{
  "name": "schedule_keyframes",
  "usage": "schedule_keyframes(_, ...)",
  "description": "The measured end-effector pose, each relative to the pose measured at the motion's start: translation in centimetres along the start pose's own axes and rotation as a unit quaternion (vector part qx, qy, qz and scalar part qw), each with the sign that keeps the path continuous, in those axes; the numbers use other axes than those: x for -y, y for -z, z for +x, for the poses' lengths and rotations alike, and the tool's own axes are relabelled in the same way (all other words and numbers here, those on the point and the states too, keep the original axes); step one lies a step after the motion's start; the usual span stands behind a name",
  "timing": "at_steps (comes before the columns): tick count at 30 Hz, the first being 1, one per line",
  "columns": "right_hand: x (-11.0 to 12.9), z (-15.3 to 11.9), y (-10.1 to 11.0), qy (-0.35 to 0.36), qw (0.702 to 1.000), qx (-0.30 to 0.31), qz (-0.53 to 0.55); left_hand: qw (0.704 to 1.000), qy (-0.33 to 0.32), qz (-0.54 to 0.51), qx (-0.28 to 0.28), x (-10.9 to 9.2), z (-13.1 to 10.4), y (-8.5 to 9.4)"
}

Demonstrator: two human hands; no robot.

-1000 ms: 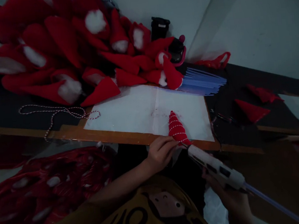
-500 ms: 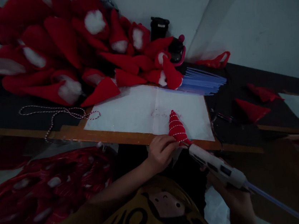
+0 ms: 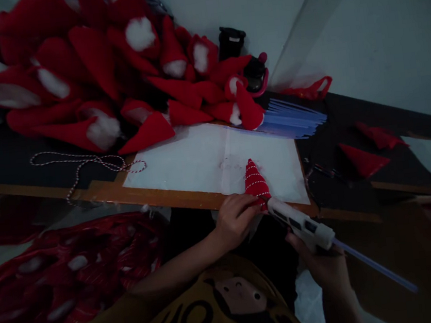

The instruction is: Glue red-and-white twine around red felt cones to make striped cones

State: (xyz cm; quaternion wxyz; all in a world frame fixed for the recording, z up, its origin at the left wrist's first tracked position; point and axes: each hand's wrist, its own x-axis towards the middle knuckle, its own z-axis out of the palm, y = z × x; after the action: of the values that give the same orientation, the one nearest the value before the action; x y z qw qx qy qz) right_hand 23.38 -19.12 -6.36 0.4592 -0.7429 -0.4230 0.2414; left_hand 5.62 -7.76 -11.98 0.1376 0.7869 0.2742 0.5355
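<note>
My left hand (image 3: 238, 220) is closed on the wide lower end of a small red felt cone (image 3: 255, 182), a hat shape wound with red-and-white twisted cord. The cone's tip points away from me, over a white sheet (image 3: 184, 160). In my right hand (image 3: 322, 263) is a white hot glue gun (image 3: 302, 224), gripped by its handle. Its nozzle is at the cone's lower edge, close to my left fingertips; whether it touches cannot be made out. A long translucent glue stick (image 3: 375, 265) sticks out of the gun's back.
A big heap of stuffed red cones (image 3: 95, 66) covers the back left. Loose striped cord (image 3: 86, 158) lies left of the sheet. Glue sticks (image 3: 292, 116) lie behind it, red felt pieces (image 3: 365, 160) to the right. A red bag of cones (image 3: 76, 270) is below the table edge.
The glue gun has shifted left and slightly up, its nozzle now nearer my left fingers. My left hand keeps its hold on the cone.
</note>
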Motion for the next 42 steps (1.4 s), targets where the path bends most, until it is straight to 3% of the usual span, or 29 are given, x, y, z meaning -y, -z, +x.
schedule_keyframes(9, 1.5, -0.1, -0.2, -0.017, 1.0, 0.011, 0.005, 1.0, 0.002, -0.009, 0.006, -0.1, 0.2, 0.0)
schedule_keyframes(13, 1.3, 0.6, 0.1, 0.012, 1.0, -0.013, 0.024, 1.0, 0.012, 0.015, 0.019, 0.0, 0.0, 0.1)
schedule_keyframes(16, 1.1, 1.6, 0.3, 0.029, 0.999, 0.003, 0.025, 0.999, 0.012, 0.025, 0.029, 0.1, -0.2, 0.0)
schedule_keyframes(22, 0.9, 3.3, -0.7, -0.025, 1.0, 0.017, 0.007, 0.998, 0.0, 0.046, 0.032, -0.1, 0.1, 0.2)
schedule_keyframes(34, 1.7, 4.0, -1.0, -0.01, 0.999, 0.016, 0.033, 0.998, -0.003, 0.048, 0.045, -0.2, 0.4, 0.2)
schedule_keyframes(38, 1.1, 4.1, -0.7, -0.013, 0.999, 0.031, 0.01, 0.997, 0.03, 0.045, 0.047, -0.3, 0.9, 0.2)
schedule_keyframes(42, 0.4, 3.9, 0.3, 0.008, 0.999, 0.045, -0.021, 0.993, 0.06, 0.058, 0.088, -0.2, 0.9, -0.2)
